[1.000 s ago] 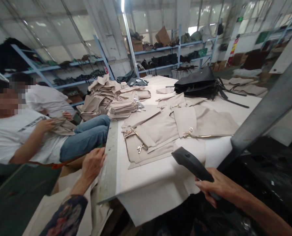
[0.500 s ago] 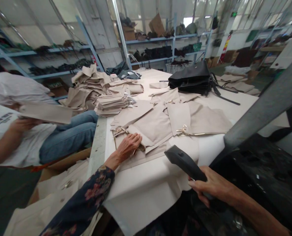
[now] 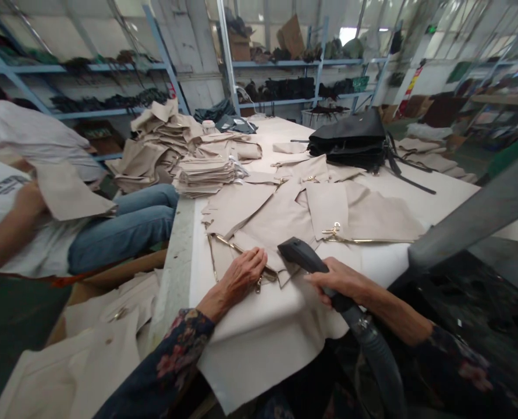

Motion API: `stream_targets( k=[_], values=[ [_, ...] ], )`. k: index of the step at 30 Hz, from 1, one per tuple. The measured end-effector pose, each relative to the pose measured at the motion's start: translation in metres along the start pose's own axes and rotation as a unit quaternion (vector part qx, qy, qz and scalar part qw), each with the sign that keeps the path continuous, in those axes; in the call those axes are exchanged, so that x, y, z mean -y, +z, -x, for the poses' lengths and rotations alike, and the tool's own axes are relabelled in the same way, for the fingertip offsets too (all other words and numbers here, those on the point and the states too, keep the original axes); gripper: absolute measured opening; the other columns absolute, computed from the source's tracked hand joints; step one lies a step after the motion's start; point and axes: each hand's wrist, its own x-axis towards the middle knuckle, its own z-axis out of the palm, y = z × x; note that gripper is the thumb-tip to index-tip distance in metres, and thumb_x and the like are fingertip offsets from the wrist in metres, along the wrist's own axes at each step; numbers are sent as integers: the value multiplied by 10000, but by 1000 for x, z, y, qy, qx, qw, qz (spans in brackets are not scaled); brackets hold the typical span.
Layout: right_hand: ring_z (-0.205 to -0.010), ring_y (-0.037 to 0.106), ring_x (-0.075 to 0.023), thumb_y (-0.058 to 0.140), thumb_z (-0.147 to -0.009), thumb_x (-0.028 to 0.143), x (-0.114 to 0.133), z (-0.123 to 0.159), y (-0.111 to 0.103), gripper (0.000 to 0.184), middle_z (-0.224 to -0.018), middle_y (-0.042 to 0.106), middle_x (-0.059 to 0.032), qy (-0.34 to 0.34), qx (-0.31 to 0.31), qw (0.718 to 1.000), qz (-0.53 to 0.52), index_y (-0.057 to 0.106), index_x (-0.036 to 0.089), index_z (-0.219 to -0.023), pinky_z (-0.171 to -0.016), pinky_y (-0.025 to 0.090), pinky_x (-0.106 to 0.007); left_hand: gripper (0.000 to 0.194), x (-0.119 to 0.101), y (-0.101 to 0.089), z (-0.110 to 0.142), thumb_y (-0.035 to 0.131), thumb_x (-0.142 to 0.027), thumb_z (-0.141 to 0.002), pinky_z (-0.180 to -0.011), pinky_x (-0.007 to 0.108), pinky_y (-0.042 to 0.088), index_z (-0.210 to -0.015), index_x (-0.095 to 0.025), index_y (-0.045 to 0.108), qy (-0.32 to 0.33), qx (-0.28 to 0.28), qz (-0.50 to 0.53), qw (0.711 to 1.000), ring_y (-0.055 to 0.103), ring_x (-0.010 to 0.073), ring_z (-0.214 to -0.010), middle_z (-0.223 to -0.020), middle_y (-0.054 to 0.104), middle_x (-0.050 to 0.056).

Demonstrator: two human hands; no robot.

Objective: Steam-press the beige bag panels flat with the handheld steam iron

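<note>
My right hand (image 3: 344,280) is wrapped round the grip of a dark grey nozzle (image 3: 301,254) with a ribbed hose (image 3: 379,355) running down from it. The nozzle's flat mouth points left, just above the beige leather panels (image 3: 276,215). My left hand (image 3: 242,272) lies on a beige zippered panel (image 3: 259,240), its fingers together and closed at the zipper edge; the fingertips are partly hidden. A gold zipper (image 3: 226,242) runs under this hand, and a gold zipper pull (image 3: 258,284) hangs beside the fingers. Another panel with a gold zipper pull (image 3: 334,230) lies to the right.
A stack of beige pieces (image 3: 205,177) and a looser heap (image 3: 160,139) stand at the back left. Black bags (image 3: 348,139) lie at the back right. A metal post (image 3: 472,215) slants across the right. At left a co-worker (image 3: 27,192) sits beside a box of beige pieces (image 3: 106,326).
My right hand has brought the nozzle left and up, close to my left hand. More of the zipper now shows by my left hand. The co-worker's beige piece has tilted down.
</note>
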Motion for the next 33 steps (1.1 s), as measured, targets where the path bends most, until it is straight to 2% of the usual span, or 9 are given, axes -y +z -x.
stream_targets(
  k=[3, 5, 8, 10, 11, 17, 21, 28, 33],
  values=[
    [-371, 481, -108, 623, -782, 428, 9, -5, -5, 356, -422, 512, 2, -16, -6, 1000, 16, 530, 149, -582, -366, 390, -196, 307, 2, -2, 7, 396, -138, -930, -1007, 391, 477, -1175, -105, 577, -52, -62, 64, 995, 533, 242, -1198, -1233, 604, 159],
    [-375, 479, -106, 629, -782, 420, 14, -5, -7, 346, -427, 506, 9, -18, 20, 1000, 16, 529, 150, -591, -372, 396, -196, 284, 10, -5, 13, 422, -177, -922, -990, 381, 485, -1149, -148, 590, -169, -139, 104, 970, 569, 221, -1141, -1202, 617, 124],
    [-376, 472, -99, 658, -754, 406, 27, -8, -3, 326, -435, 499, 21, -12, 54, 998, 14, 514, 156, -600, -367, 398, -191, 276, 34, -8, 15, 485, -252, -880, -868, 375, 526, -1089, -122, 609, -409, -226, 136, 874, 629, 221, -957, -1099, 632, 132],
    [-375, 471, -98, 680, -730, 410, 39, -17, 3, 332, -432, 493, 25, -21, 62, 998, 14, 510, 157, -598, -362, 396, -190, 297, 53, -9, 10, 542, -288, -833, -817, 364, 520, -1040, -94, 632, -503, -219, 153, 822, 631, 219, -861, -1033, 641, 135],
    [-372, 467, -97, 687, -722, 414, 45, -24, 6, 339, -431, 490, 25, -29, 64, 997, 14, 509, 157, -592, -362, 399, -193, 298, 61, -10, 5, 565, -289, -809, -820, 354, 509, -1018, -93, 645, -518, -206, 162, 814, 627, 215, -845, -1021, 646, 131],
    [-382, 475, -102, 703, -722, 415, 57, -69, 14, 348, -451, 496, 18, -43, 82, 996, -4, 529, 144, -589, -360, 413, -203, 228, 77, -7, -15, 526, -222, -777, -806, 304, 440, -868, -158, 725, -450, -126, 207, 859, 599, 210, -873, -887, 664, 66],
    [-386, 474, -104, 680, -758, 386, 49, -83, 13, 315, -446, 511, 16, -45, 105, 993, -9, 543, 144, -610, -374, 430, -203, 314, 77, -5, -16, 458, -182, -791, -745, 290, 417, -912, -156, 747, -441, -139, 237, 854, 591, 195, -792, -811, 678, 62],
    [-346, 453, -93, 627, -788, 452, 56, -85, 20, 382, -420, 508, 4, -62, 111, 991, 38, 533, 140, -589, -343, 379, -179, 271, 75, -11, -22, 501, -219, -739, -549, 251, 354, -787, -144, 757, -454, -243, 403, 757, 501, 143, -561, -596, 626, 26],
    [-350, 450, -94, 635, -771, 489, 72, -92, 27, 409, -411, 490, 13, -89, 100, 991, 16, 522, 146, -580, -360, 396, -192, 278, 61, -14, -28, 625, -371, -685, -440, 216, 182, -673, -104, 700, -412, -278, 600, 627, 276, 59, -418, -437, 390, -49]
  ],
)
